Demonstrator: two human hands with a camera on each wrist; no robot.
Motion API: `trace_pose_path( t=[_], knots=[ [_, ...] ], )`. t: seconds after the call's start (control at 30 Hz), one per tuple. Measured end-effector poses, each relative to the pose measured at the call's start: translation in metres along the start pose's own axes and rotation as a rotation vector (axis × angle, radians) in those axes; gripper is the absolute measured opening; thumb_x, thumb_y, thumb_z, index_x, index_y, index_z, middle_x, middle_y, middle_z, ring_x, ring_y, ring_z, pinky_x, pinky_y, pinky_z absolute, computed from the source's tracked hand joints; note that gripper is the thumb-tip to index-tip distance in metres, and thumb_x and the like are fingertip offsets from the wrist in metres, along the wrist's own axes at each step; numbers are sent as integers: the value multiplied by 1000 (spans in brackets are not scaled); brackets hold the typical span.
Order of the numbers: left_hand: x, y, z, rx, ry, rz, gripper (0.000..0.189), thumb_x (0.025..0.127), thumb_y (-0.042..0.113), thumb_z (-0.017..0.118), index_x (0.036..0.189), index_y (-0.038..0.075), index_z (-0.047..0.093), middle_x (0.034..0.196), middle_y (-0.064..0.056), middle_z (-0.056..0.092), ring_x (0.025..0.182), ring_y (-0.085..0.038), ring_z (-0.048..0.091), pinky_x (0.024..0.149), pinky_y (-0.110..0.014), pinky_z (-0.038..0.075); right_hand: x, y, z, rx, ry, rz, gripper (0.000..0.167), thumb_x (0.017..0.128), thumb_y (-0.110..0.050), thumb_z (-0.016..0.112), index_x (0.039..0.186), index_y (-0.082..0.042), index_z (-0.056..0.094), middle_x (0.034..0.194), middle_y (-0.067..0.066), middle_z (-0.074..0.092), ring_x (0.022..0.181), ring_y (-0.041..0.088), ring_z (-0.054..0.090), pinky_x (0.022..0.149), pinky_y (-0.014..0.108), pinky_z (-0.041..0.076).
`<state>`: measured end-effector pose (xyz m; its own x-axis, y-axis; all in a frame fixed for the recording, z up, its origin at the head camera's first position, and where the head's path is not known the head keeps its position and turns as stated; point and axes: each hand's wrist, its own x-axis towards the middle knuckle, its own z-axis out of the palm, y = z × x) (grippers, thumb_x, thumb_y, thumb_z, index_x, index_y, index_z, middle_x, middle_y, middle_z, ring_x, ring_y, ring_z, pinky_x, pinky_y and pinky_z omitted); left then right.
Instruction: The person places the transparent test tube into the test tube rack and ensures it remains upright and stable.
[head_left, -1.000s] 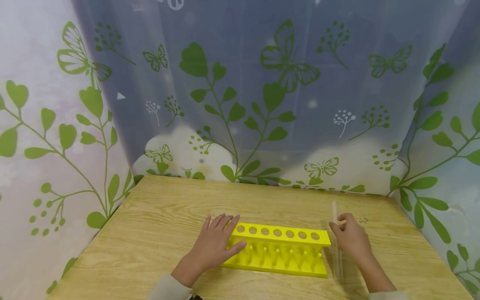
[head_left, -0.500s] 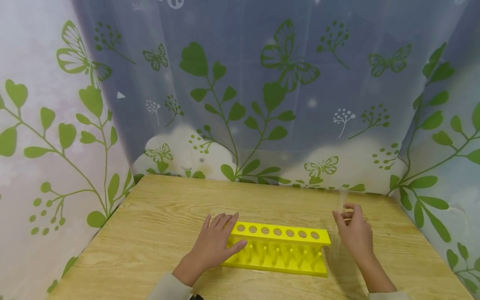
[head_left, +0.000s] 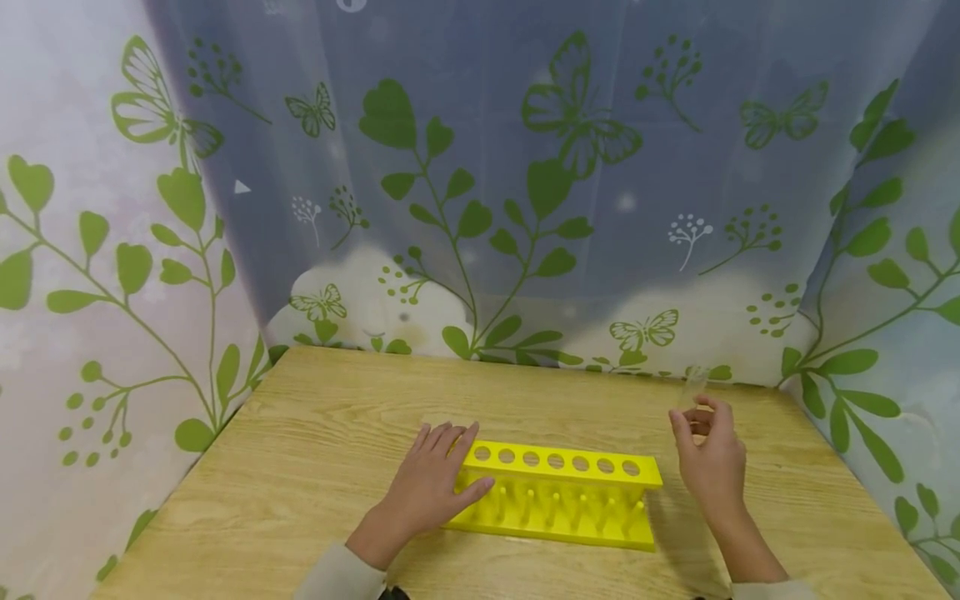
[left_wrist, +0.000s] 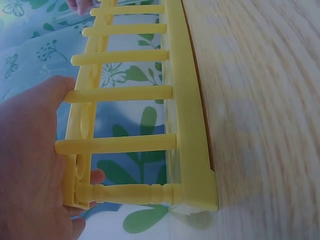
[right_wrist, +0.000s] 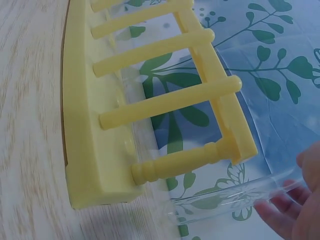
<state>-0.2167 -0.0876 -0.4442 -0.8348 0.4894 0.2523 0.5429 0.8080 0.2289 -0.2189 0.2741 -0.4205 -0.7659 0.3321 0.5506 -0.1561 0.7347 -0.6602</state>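
A: Hands first?
B: Left hand (head_left: 431,483) grips the left end of the yellow rack (head_left: 568,475), thumb in front, fingers spread over the back. Right hand (head_left: 712,458), off the rack's right end, fingers bent, pinches a clear tube (right_wrist: 230,198).
A: Tube touching the rack?
B: Can't tell. It slants just beside the right end; too see-through in the head view.
A: Progress?
B: Done: rack upright and, I'd judge, steadied; tube in hand. Not done: tube isn't set down or let go. Seven rack holes show, and I read no tube in any. Whatever's under the left hand, can't tell.
A: Rest of the rack?
B: Row of pegs (head_left: 583,508) below the holes.
A: Further out?
B: Wood-grain surface (head_left: 337,400) under the rack, leaf-and-butterfly cloth (head_left: 480,250) behind it and to both sides.
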Motion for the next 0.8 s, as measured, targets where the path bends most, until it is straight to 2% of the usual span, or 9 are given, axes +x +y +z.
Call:
trace_pose_path(
  t=[0.07,0.13,0.33,0.6,0.8],
  knots=[
    [0,0,0,4,-3,1,75,96,59,44,151,9,34,144,-13,45,138,-35,35,115,-53,21,-1,-1,0,31,22,-5,39,98,-21,59,129,0,48,101,15,67,79,-12,49,62,0,37],
    [-1,0,1,10,-5,1,76,96,60,44,151,8,34,144,-14,44,139,-36,33,115,-53,22,-2,-2,1,67,50,-18,40,97,-20,60,129,1,48,100,15,67,78,-18,44,64,-2,37],
    [-2,-1,3,29,0,3,76,96,61,43,151,8,33,145,-14,44,139,-35,33,115,-51,22,-4,-4,2,135,139,-78,38,96,-13,62,127,5,48,95,14,64,79,-18,47,66,-3,39],
    [0,-1,4,42,7,0,77,97,61,42,152,8,33,145,-14,44,139,-35,33,115,-51,23,-2,-6,3,206,223,-151,36,94,-7,62,123,8,48,92,-20,53,80,-16,52,66,0,42],
    [-1,0,3,53,13,7,77,97,61,41,151,7,34,145,-14,44,138,-35,35,115,-51,24,-4,-9,3,274,244,-189,37,92,1,62,124,11,47,94,-22,52,80,-13,55,66,1,44]
  ],
)
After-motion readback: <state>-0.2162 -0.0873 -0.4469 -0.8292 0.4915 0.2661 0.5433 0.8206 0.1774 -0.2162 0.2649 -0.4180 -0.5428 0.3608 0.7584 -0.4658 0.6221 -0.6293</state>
